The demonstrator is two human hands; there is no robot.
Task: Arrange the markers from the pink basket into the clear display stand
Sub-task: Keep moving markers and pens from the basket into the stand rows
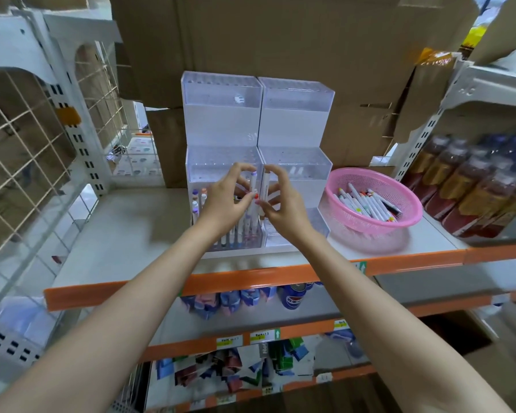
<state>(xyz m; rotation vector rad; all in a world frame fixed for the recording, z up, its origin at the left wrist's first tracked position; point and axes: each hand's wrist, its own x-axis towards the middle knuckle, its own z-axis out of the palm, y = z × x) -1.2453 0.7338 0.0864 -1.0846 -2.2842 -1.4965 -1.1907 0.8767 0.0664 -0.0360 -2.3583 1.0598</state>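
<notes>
White markers [253, 186]: one in left hand [224, 201], one in right hand [284, 204].

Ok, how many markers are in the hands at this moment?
2. A purple-capped marker in the left hand, a pale-capped marker in the right hand, both upright over the stand. Fingers may hide another.

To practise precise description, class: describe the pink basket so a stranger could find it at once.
Start at the orange-edged shelf. To the right of the clear display stand and left of the dark bottles sits the pink basket. It alone is round, pink mesh, with markers lying loose inside.
</notes>
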